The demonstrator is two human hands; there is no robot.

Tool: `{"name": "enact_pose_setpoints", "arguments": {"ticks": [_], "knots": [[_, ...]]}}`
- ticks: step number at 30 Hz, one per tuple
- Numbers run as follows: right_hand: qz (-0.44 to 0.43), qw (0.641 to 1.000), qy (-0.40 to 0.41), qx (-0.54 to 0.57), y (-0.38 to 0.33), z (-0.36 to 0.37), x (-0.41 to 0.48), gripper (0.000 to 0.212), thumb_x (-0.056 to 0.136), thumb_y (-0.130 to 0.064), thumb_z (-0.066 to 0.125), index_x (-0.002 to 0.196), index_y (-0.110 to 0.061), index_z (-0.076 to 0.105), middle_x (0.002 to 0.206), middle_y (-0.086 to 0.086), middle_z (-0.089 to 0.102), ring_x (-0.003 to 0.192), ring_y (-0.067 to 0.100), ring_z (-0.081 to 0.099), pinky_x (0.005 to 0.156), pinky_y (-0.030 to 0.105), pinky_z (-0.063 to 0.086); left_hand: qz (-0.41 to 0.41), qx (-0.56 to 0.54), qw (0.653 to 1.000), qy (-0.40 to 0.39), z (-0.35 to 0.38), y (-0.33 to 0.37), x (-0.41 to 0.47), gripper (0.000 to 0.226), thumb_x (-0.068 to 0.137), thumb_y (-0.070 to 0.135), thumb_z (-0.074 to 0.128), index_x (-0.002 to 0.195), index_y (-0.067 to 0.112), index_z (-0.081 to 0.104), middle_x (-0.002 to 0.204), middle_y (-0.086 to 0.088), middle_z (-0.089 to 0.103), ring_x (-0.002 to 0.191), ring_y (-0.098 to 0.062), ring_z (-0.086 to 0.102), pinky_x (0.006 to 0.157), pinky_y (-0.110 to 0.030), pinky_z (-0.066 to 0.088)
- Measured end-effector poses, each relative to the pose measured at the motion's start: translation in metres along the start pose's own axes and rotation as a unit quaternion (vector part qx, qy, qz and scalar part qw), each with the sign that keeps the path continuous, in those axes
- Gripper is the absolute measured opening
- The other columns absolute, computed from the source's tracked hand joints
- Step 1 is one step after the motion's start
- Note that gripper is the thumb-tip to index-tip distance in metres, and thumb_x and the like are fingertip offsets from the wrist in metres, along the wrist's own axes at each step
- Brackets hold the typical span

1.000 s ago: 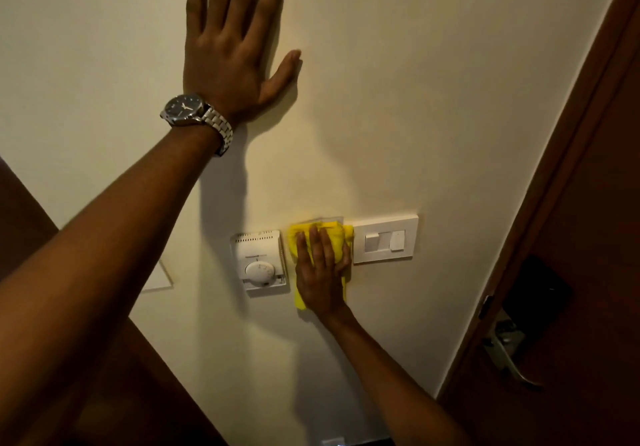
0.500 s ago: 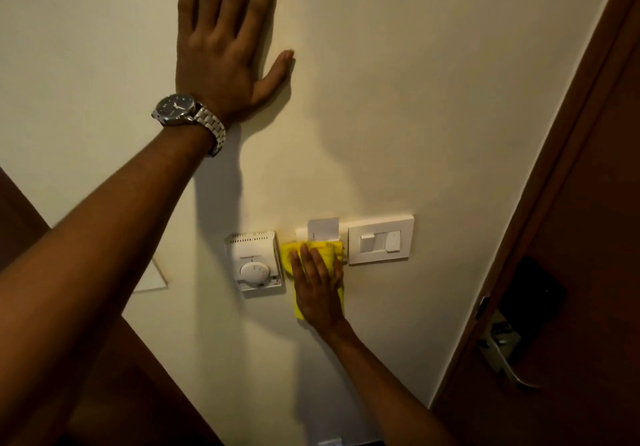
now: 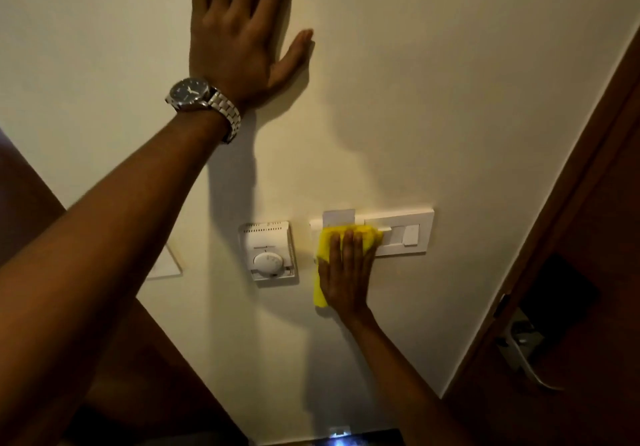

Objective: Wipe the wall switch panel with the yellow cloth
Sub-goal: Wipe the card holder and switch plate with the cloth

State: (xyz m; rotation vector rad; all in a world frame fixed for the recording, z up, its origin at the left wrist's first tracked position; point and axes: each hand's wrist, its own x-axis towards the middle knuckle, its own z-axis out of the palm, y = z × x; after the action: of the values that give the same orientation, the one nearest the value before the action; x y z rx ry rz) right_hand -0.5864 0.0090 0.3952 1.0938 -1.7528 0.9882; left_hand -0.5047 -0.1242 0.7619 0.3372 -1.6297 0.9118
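Wall switch panel (image 3: 403, 232): white, on cream wall (image 3: 450, 99), right of a dial thermostat (image 3: 269, 255), near wooden door (image 3: 588, 272) w/ metal handle (image 3: 526, 352). Yellow cloth (image 3: 327, 244) covers panel's left part; rocker switches at right end uncovered. Right hand (image 3: 346, 272) flat on the cloth, fingers straight & together, pressing it to panel, not gripping. Cloth edge hangs below along hand's left side. Left hand (image 3: 239, 26) higher up, palm flat on wall, fingers spread, holding nothing; wristwatch (image 3: 201, 99) w/ metal band on that wrist.
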Motion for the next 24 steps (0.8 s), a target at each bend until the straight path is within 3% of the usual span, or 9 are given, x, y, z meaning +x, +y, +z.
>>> {"name": "enact_pose_setpoints", "arguments": {"ticks": [3, 6, 8, 10, 12, 15, 19, 22, 24], "knots": [[0.022, 0.999, 0.017, 0.020, -0.002, 0.002, 0.016, 0.063, 0.108, -0.039, 0.033, 0.159, -0.010, 0.010, 0.168, 0.010, 0.000, 0.155, 0.029, 0.004, 0.123, 0.057, 0.009, -0.005, -0.002, 1.000, 0.010, 0.002, 0.000, -0.001, 0.068, 0.107, 0.067, 0.036, 0.153, 0.019, 0.047, 0.150, -0.011, 0.056, 0.135, -0.034, 0.055, 0.114, -0.043, 0.041], [-0.042, 0.998, -0.001, -0.039, 0.003, -0.003, -0.013, 0.063, 0.110, -0.038, 0.027, 0.159, -0.008, 0.001, 0.167, 0.013, -0.008, 0.155, 0.030, -0.003, 0.119, 0.057, 0.012, 0.001, -0.009, 1.000, -0.015, -0.003, 0.000, 0.001, 0.071, 0.108, 0.067, 0.034, 0.158, 0.017, 0.042, 0.157, -0.014, 0.048, 0.143, -0.037, 0.048, 0.121, -0.051, 0.038], [-0.026, 0.999, -0.001, -0.045, -0.008, 0.000, -0.011, 0.062, 0.110, -0.038, 0.025, 0.159, -0.009, 0.000, 0.167, 0.012, -0.010, 0.155, 0.029, -0.005, 0.120, 0.056, 0.010, 0.002, 0.003, 1.000, -0.019, -0.005, 0.000, 0.002, 0.072, 0.108, 0.067, 0.033, 0.160, 0.016, 0.038, 0.159, -0.015, 0.045, 0.147, -0.038, 0.043, 0.122, -0.057, 0.036], [0.035, 0.999, 0.015, 0.007, -0.022, 0.003, 0.016, 0.060, 0.110, -0.037, 0.029, 0.159, -0.011, 0.006, 0.168, 0.009, -0.004, 0.155, 0.027, 0.000, 0.123, 0.055, 0.006, 0.007, 0.005, 1.000, -0.013, -0.005, 0.001, 0.001, 0.072, 0.108, 0.067, 0.034, 0.159, 0.016, 0.038, 0.159, -0.015, 0.046, 0.146, -0.038, 0.044, 0.122, -0.057, 0.037], [0.037, 0.999, 0.020, -0.010, -0.029, 0.005, 0.036, 0.062, 0.108, -0.036, 0.037, 0.159, -0.012, 0.011, 0.167, 0.008, 0.011, 0.155, 0.027, 0.004, 0.123, 0.058, 0.010, 0.007, 0.008, 1.000, -0.017, -0.004, 0.000, 0.002, 0.071, 0.108, 0.067, 0.035, 0.159, 0.017, 0.037, 0.159, -0.015, 0.045, 0.146, -0.038, 0.044, 0.122, -0.056, 0.037], [-0.005, 0.998, -0.010, -0.054, -0.022, -0.003, 0.025, 0.073, 0.100, -0.030, 0.057, 0.158, -0.010, 0.017, 0.159, 0.010, 0.029, 0.155, 0.028, 0.002, 0.118, 0.061, 0.017, 0.026, -0.013, 0.998, -0.053, -0.009, 0.001, 0.003, 0.074, 0.109, 0.064, 0.032, 0.163, 0.015, 0.027, 0.166, -0.015, 0.033, 0.154, -0.038, 0.032, 0.125, -0.061, 0.029], [0.074, 0.996, -0.052, 0.025, -0.037, -0.026, 0.023, 0.059, 0.104, -0.027, 0.042, 0.155, -0.005, 0.021, 0.161, 0.015, 0.023, 0.155, 0.027, 0.003, 0.122, 0.054, 0.012, 0.021, -0.038, 0.989, -0.144, -0.035, 0.007, 0.014, 0.078, 0.109, 0.062, 0.021, 0.165, 0.009, 0.019, 0.170, -0.019, 0.020, 0.158, -0.039, 0.020, 0.128, -0.063, 0.021], [0.185, 0.969, -0.058, 0.155, -0.058, -0.051, 0.030, 0.053, 0.107, -0.025, 0.033, 0.154, -0.001, 0.024, 0.163, 0.014, 0.019, 0.154, 0.028, 0.010, 0.127, 0.039, 0.002, -0.036, -0.109, 0.980, -0.161, -0.072, 0.025, -0.011, 0.073, 0.110, 0.057, 0.018, 0.160, 0.005, 0.035, 0.164, -0.018, 0.036, 0.152, -0.035, 0.034, 0.125, -0.053, 0.029], [0.223, 0.946, -0.028, 0.233, -0.066, -0.063, 0.025, 0.054, 0.108, -0.028, 0.029, 0.156, -0.005, 0.018, 0.165, 0.008, 0.012, 0.155, 0.025, 0.008, 0.127, 0.035, 0.001, -0.092, -0.165, 0.975, -0.116, -0.104, 0.043, -0.073, 0.055, 0.110, 0.042, 0.035, 0.141, 0.003, 0.058, 0.141, -0.017, 0.060, 0.130, -0.036, 0.055, 0.110, -0.050, 0.044]]}}
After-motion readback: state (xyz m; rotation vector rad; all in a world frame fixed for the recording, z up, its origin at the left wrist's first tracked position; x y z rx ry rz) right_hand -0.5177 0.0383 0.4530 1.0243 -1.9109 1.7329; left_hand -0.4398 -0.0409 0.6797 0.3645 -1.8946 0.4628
